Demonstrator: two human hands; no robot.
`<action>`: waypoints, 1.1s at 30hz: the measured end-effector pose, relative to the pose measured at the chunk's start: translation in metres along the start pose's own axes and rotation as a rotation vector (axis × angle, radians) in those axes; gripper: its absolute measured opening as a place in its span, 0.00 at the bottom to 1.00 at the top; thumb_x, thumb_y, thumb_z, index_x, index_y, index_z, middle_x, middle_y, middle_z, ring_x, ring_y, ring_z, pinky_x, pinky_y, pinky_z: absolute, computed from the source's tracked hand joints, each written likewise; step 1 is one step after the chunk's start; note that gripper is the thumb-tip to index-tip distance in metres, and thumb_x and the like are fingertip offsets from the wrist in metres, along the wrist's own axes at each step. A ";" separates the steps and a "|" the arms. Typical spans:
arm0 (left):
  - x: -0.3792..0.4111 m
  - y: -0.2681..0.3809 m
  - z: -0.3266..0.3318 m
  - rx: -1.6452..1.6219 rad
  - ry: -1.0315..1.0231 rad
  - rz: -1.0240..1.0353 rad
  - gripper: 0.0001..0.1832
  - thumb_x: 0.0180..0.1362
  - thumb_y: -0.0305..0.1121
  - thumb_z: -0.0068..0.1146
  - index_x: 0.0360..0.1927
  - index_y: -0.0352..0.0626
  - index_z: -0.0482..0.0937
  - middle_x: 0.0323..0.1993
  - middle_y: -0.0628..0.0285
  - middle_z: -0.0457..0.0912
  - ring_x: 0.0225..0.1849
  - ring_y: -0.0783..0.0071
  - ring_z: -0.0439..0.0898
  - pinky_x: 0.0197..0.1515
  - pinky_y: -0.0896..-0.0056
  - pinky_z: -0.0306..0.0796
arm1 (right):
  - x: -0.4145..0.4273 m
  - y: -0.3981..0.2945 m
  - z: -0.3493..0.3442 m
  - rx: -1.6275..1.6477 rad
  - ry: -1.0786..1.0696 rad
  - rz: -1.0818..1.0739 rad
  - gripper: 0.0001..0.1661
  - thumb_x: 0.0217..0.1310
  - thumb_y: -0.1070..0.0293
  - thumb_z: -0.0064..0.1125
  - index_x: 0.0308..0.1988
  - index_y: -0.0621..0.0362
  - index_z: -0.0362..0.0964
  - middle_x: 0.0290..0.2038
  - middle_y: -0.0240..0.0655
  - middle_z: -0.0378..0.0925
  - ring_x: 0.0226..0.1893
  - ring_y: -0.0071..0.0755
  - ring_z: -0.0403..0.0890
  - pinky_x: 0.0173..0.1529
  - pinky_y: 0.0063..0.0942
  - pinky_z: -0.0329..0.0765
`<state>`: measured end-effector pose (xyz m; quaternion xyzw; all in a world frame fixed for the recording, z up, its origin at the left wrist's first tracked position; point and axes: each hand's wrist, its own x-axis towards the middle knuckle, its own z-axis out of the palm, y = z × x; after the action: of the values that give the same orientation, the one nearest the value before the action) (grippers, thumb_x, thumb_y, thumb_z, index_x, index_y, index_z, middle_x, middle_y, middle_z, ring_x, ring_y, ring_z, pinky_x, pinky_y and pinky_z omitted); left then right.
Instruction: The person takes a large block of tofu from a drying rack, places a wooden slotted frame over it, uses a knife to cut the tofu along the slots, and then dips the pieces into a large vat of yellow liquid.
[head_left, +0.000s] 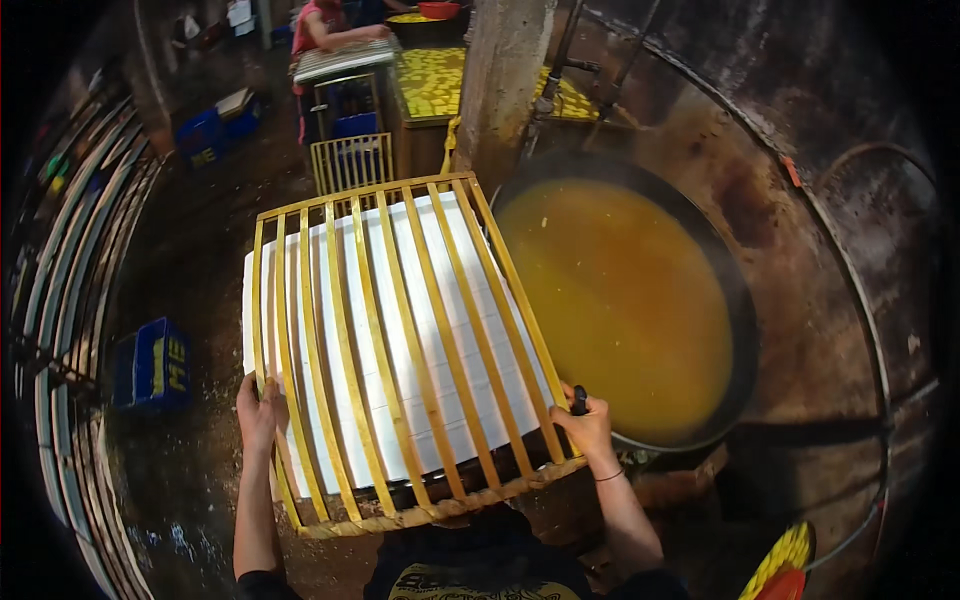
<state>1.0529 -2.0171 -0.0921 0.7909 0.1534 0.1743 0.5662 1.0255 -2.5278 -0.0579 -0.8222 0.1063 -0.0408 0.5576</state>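
Observation:
In front of me is a yellow slatted rack (375, 330), tilted slightly in the view, with a white sheet-like slab (391, 330) showing between its bars. Faint lines cross the slab's surface. My left hand (257, 420) grips the rack's left side near the lower corner. On the opposite side my right hand (585, 427) holds the lower right edge, and a small black handle (579, 400) sticks up between its fingers; the rest of that object is hidden. The rack's right side overlaps the rim of a large round dark vat (742, 315) of cloudy amber liquid (622, 300).
Beyond the vat rises a concrete post (502, 82). A co-worker (322, 30) stands at the back by a vat of yellow pieces (431, 75). Blue crates (161, 364) sit on the wet floor; long rails (64, 315) line the left. A red bowl (780, 585) shows lower right.

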 end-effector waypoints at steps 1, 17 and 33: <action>-0.001 -0.005 0.008 0.000 0.018 -0.009 0.13 0.67 0.30 0.53 0.49 0.31 0.75 0.33 0.61 0.77 0.36 0.72 0.76 0.42 0.69 0.70 | 0.007 0.013 -0.003 0.018 0.014 0.008 0.25 0.47 0.72 0.66 0.50 0.66 0.79 0.35 0.31 0.85 0.37 0.20 0.80 0.44 0.22 0.75; 0.011 -0.010 0.025 0.635 0.126 0.148 0.20 0.59 0.30 0.59 0.51 0.24 0.77 0.37 0.45 0.75 0.40 0.50 0.77 0.45 0.57 0.70 | 0.050 0.009 -0.002 0.029 -0.016 -0.110 0.25 0.45 0.69 0.65 0.47 0.65 0.79 0.31 0.42 0.77 0.32 0.31 0.79 0.39 0.31 0.75; -0.152 0.031 0.015 0.691 0.474 0.067 0.18 0.58 0.32 0.61 0.47 0.32 0.72 0.44 0.48 0.70 0.51 0.51 0.68 0.55 0.53 0.63 | 0.053 0.026 0.002 0.074 -0.051 -0.087 0.27 0.47 0.67 0.65 0.51 0.59 0.79 0.36 0.40 0.82 0.36 0.31 0.83 0.42 0.30 0.77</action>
<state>0.9253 -2.1065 -0.0824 0.8769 0.3032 0.3077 0.2106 1.0739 -2.5472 -0.0858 -0.8058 0.0544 -0.0480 0.5877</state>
